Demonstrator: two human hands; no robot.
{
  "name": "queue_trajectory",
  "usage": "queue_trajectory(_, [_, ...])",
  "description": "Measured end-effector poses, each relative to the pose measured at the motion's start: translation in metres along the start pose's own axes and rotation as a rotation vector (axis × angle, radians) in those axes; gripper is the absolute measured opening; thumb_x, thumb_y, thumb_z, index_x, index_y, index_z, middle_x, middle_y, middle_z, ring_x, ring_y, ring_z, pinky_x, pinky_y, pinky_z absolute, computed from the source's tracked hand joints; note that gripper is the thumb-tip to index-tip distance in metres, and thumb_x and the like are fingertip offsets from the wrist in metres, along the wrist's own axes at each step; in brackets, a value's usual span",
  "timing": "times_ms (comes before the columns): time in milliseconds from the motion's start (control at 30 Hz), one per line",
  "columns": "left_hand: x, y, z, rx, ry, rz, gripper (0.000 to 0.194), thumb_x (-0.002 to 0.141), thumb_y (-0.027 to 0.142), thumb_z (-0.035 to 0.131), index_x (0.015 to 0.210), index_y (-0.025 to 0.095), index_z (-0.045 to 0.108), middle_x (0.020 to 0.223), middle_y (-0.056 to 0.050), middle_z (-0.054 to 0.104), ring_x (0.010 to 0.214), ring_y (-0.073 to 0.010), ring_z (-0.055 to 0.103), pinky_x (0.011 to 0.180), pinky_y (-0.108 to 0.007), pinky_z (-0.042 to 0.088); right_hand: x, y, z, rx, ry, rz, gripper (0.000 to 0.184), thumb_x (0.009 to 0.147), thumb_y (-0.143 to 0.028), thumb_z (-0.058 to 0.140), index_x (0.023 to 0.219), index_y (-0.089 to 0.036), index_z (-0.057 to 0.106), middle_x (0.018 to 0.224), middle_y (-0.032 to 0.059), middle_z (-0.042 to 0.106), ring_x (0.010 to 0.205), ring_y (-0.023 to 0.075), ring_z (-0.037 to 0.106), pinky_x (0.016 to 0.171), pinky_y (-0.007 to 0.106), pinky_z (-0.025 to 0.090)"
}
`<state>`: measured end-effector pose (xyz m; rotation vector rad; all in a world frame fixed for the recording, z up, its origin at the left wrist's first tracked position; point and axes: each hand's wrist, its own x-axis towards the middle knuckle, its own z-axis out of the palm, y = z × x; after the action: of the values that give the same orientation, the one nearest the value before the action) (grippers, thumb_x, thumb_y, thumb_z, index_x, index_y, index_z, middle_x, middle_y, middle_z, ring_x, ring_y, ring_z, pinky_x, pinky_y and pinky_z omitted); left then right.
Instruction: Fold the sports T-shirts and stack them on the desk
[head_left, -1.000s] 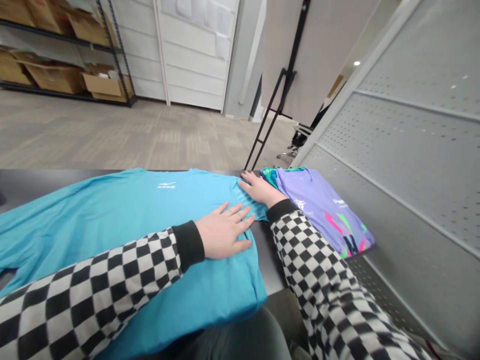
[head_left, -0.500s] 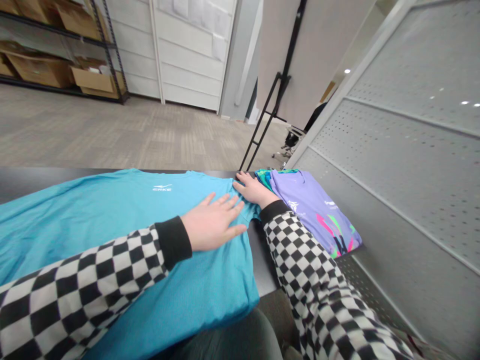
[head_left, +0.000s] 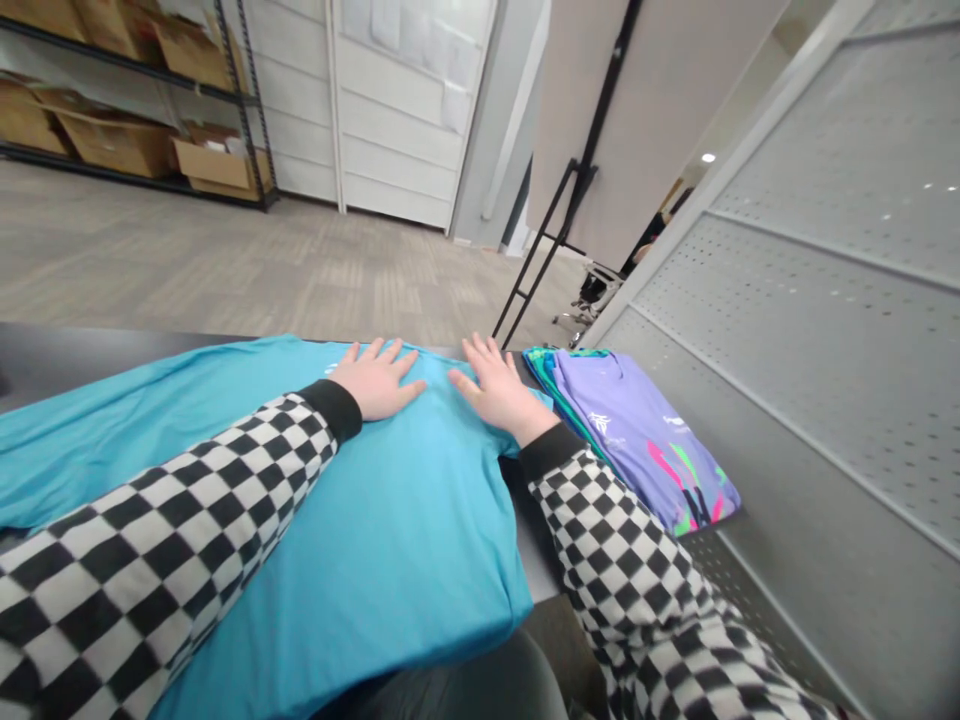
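A light blue T-shirt (head_left: 405, 520) lies spread over the dark table, its lower hem hanging over the near edge by my legs. My left hand (head_left: 377, 380) rests flat on its upper chest, fingers spread, covering most of the white printed logo. Near the shirt's far right shoulder, my right hand (head_left: 499, 390) lies palm down with fingers apart. Neither hand grips the cloth. To the right of my right hand sits a stack of folded shirts, a purple one (head_left: 637, 420) with pink and green print on top and a green one (head_left: 562, 385) under it.
A grey perforated panel (head_left: 795, 330) stands along the right side. The dark table top (head_left: 67, 350) shows at the far left. Beyond it are carpeted floor, a black shelf with cardboard boxes (head_left: 221, 165), a board on a black stand (head_left: 551, 235) and an office chair (head_left: 596, 290).
My left hand has moved away and to the left across the shirt, now over the logo. My right hand has shifted slightly, fingers pointing more forward. The shirt's right side looks smoother.
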<state>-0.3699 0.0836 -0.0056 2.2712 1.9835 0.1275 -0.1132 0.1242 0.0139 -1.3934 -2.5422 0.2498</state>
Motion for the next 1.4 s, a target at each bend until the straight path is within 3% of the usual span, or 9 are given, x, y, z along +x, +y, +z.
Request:
queue_trajectory(167, [0.001, -0.002, -0.002, -0.007, -0.004, -0.011, 0.09, 0.109, 0.077, 0.028, 0.184, 0.028, 0.029, 0.192, -0.01, 0.019, 0.177, -0.0433, 0.017, 0.14, -0.069, 0.012, -0.003, -0.016, 0.012, -0.017, -0.232, -0.054, 0.098, 0.109, -0.087, 0.032, 0.184, -0.023, 0.029, 0.192, 0.0135, 0.018, 0.178, 0.0425, 0.012, 0.141, 0.069, 0.009])
queue_trajectory(433, [-0.004, 0.003, -0.01, 0.006, -0.02, -0.025, 0.089, 0.109, 0.077, 0.028, 0.184, 0.028, 0.03, 0.192, -0.009, 0.019, 0.178, -0.0411, 0.017, 0.141, -0.067, 0.012, -0.002, -0.007, 0.009, -0.043, -0.259, -0.004, 0.112, 0.104, -0.091, 0.037, 0.186, -0.017, 0.018, 0.192, 0.017, 0.011, 0.179, 0.0403, 0.009, 0.142, 0.064, 0.011])
queue_trajectory(700, [-0.006, 0.004, -0.012, -0.006, -0.018, -0.028, 0.09, 0.109, 0.076, 0.029, 0.184, 0.027, 0.031, 0.192, -0.008, 0.02, 0.178, -0.0401, 0.016, 0.141, -0.066, 0.013, -0.006, -0.006, -0.005, -0.043, -0.234, 0.005, 0.135, 0.088, -0.102, 0.056, 0.186, -0.019, 0.015, 0.192, 0.0192, 0.006, 0.178, 0.0459, 0.005, 0.14, 0.069, 0.008])
queue_trajectory(1033, [-0.006, 0.003, -0.01, 0.012, -0.001, -0.024, 0.09, 0.109, 0.077, 0.029, 0.183, 0.026, 0.032, 0.192, -0.009, 0.02, 0.178, -0.0398, 0.018, 0.141, -0.066, 0.013, -0.005, -0.008, 0.012, 0.003, -0.222, -0.023, 0.119, 0.099, -0.097, 0.038, 0.185, -0.017, 0.022, 0.192, 0.0173, 0.011, 0.178, 0.045, 0.009, 0.14, 0.069, 0.006])
queue_trajectory(1133, [-0.004, 0.0, -0.01, 0.015, 0.001, -0.017, 0.091, 0.109, 0.078, 0.028, 0.183, 0.026, 0.032, 0.192, -0.01, 0.021, 0.177, -0.0407, 0.019, 0.141, -0.067, 0.013, -0.001, 0.007, -0.005, 0.095, -0.028, 0.006, 0.095, 0.109, -0.084, 0.035, 0.175, -0.017, 0.047, 0.187, 0.0194, 0.032, 0.174, 0.0425, 0.028, 0.139, 0.065, 0.019])
queue_trajectory(1200, [-0.004, -0.001, -0.01, 0.022, 0.001, -0.014, 0.091, 0.109, 0.079, 0.027, 0.183, 0.026, 0.032, 0.192, -0.011, 0.022, 0.177, -0.041, 0.019, 0.141, -0.066, 0.013, 0.004, 0.026, -0.023, 0.205, 0.223, 0.076, 0.079, 0.113, -0.075, 0.034, 0.15, -0.016, 0.07, 0.165, 0.0227, 0.064, 0.157, 0.0398, 0.056, 0.131, 0.056, 0.04])
queue_trajectory(1267, [-0.004, -0.002, -0.01, 0.031, 0.0, -0.017, 0.091, 0.109, 0.079, 0.026, 0.184, 0.027, 0.032, 0.192, -0.01, 0.021, 0.177, -0.0405, 0.019, 0.141, -0.065, 0.013, 0.01, 0.046, -0.038, 0.391, 0.465, 0.207, 0.068, 0.113, -0.072, 0.036, 0.121, -0.018, 0.078, 0.125, 0.02, 0.083, 0.119, 0.0329, 0.078, 0.105, 0.044, 0.06])
queue_trajectory(1333, [-0.004, -0.001, -0.011, 0.039, -0.007, -0.023, 0.091, 0.109, 0.08, 0.025, 0.184, 0.028, 0.031, 0.192, -0.009, 0.021, 0.177, -0.0397, 0.018, 0.141, -0.064, 0.013, 0.014, 0.06, -0.048, 0.656, 0.57, 0.348, 0.058, 0.111, -0.069, 0.041, 0.106, -0.021, 0.072, 0.095, 0.0127, 0.081, 0.081, 0.0241, 0.078, 0.074, 0.035, 0.063])
queue_trajectory(1400, [-0.004, 0.0, -0.011, 0.044, -0.012, -0.029, 0.091, 0.109, 0.08, 0.025, 0.184, 0.029, 0.03, 0.192, -0.009, 0.021, 0.178, -0.0391, 0.018, 0.141, -0.063, 0.013, 0.015, 0.065, -0.048, 0.918, 0.511, 0.403, 0.045, 0.109, -0.063, 0.049, 0.1, -0.022, 0.066, 0.081, 0.0065, 0.074, 0.06, 0.0181, 0.068, 0.057, 0.03, 0.057])
